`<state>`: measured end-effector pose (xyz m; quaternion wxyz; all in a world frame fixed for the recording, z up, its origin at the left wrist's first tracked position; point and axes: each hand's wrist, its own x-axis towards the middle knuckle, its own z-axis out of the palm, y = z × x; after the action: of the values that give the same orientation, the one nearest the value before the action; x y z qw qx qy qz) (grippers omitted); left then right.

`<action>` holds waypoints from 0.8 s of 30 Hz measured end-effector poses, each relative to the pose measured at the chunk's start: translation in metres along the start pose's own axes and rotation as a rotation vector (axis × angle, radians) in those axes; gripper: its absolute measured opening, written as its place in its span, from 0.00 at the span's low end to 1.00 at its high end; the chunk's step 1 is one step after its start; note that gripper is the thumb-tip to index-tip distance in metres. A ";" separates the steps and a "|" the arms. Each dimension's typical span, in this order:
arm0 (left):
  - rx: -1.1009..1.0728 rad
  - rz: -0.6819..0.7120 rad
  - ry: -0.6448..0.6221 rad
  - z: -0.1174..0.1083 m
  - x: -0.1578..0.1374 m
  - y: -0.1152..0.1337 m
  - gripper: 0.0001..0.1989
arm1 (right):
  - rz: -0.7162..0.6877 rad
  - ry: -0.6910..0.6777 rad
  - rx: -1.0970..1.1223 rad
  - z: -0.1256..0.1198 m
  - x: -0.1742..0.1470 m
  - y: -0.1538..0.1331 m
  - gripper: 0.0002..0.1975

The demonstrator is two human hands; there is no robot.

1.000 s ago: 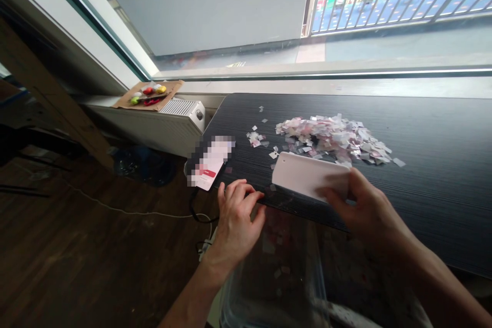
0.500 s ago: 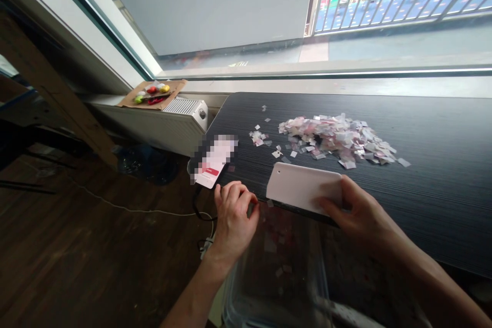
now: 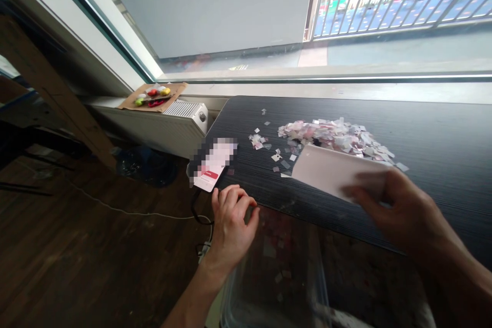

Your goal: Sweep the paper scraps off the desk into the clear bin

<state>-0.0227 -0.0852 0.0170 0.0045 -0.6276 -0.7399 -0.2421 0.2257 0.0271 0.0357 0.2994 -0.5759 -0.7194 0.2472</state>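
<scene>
My right hand (image 3: 407,210) grips the right end of a white plastic scraper (image 3: 326,169), a flat rectangular plate with a small hole near one corner. Thumb lies on the near face; both hand and plate are slightly blurred. The scraper is just in front of a heap of small pinkish-white paper or film scraps (image 3: 338,136), hiding its near edge. My left hand (image 3: 232,220) rests at the table's front edge with fingers loosely bent, thumb apart, and nothing visible in it. Below the edge, a clear plastic bin (image 3: 226,305) holds a few scraps.
The dark table (image 3: 442,154) stands against the window. A phone (image 3: 207,177) with a partly pixelated screen lies near its left corner. Stray scraps (image 3: 258,140) lie left of the heap. Left are a radiator (image 3: 169,123), cardboard with colourful items (image 3: 126,104), and a floor cable (image 3: 126,210).
My right hand has moved the scraper rightward and up toward the heap, away from the table's front edge. My left hand has stayed almost in place.
</scene>
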 end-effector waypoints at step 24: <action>-0.027 0.035 0.040 -0.002 0.001 0.003 0.06 | -0.007 -0.126 -0.092 -0.016 0.001 0.006 0.09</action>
<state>-0.0207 -0.0852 0.0200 0.0154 -0.6356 -0.7252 -0.2643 0.2410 0.0294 0.0432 0.2274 -0.5698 -0.7495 0.2487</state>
